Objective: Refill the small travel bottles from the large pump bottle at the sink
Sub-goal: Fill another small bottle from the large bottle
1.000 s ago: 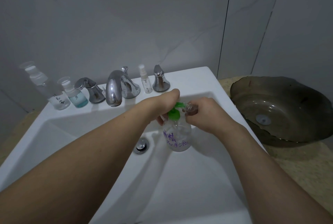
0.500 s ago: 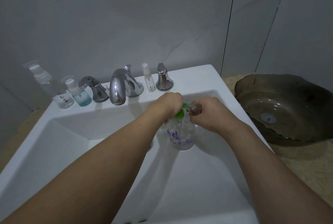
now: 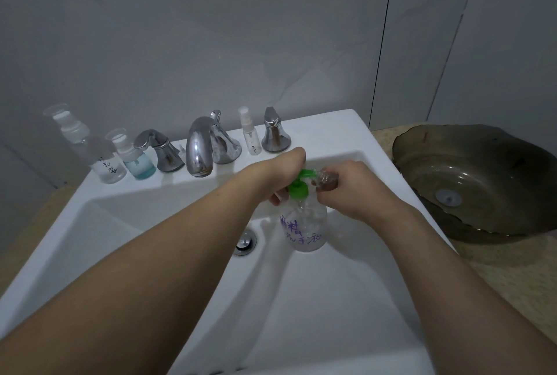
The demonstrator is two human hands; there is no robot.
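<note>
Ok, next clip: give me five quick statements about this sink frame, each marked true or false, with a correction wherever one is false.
1. The pump bottle with the green pump head stands inside the white sink. True.
2. The right hand holds a small bottle at the pump spout. True.
3. The left hand is turning a tap handle. False: it is at the green pump head.
4. Water is running from the faucet. False: no stream is visible.
5. The small bottle with blue liquid lies in the dark glass basin. False: it stands on the sink ledge, left of the faucet.
</note>
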